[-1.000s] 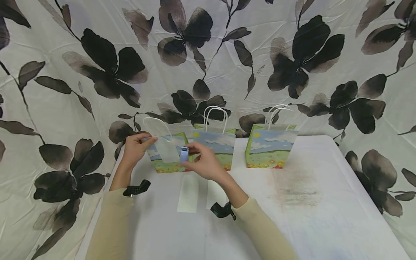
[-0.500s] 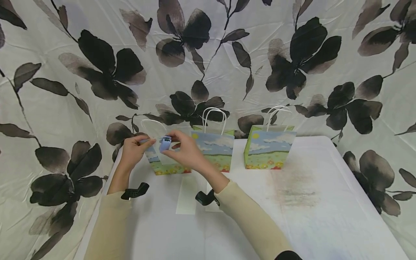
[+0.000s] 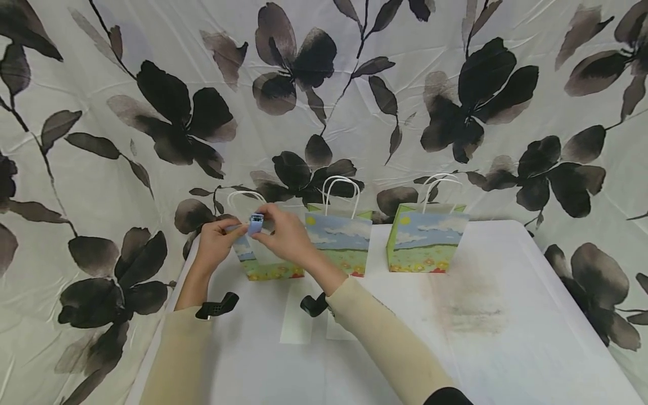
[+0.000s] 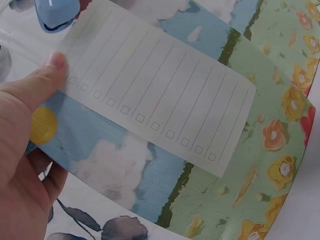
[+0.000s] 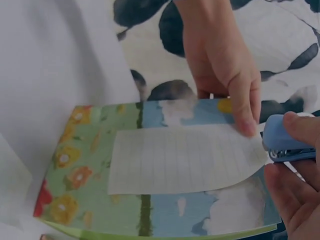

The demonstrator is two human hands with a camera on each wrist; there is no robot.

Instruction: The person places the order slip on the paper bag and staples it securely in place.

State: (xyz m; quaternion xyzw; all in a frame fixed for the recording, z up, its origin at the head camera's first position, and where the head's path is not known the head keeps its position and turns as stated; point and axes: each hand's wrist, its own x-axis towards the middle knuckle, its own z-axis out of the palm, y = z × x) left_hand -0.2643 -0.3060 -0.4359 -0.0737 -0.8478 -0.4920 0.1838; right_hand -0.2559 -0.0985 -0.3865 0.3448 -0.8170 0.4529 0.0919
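Note:
A paper gift bag (image 3: 275, 273) with a painted sky and flower meadow stands at the left of the table, white handles upright. Against its front lies a ruled checklist slip (image 4: 160, 95). My left hand (image 3: 215, 244) pinches slip and bag together near the top edge, thumb on the slip, fingers behind the bag panel. Between the thumb and fingers of my right hand (image 3: 287, 236) is a small blue stapler (image 3: 256, 223). In the right wrist view its mouth is right at the upper end of the slip, by the bag's top edge.
Two matching gift bags stand to the right, one in the middle (image 3: 338, 242) and one farther right (image 3: 427, 242). On the white table (image 3: 263, 365) lie two pale paper slips, a left one (image 3: 295, 323) and a right one (image 3: 340, 331) partly behind my right forearm. A floral cloth hangs behind.
My right hand has brought the stapler left and up from the bag's right part to its top edge. The left hand keeps its pinch on the slip and bag.

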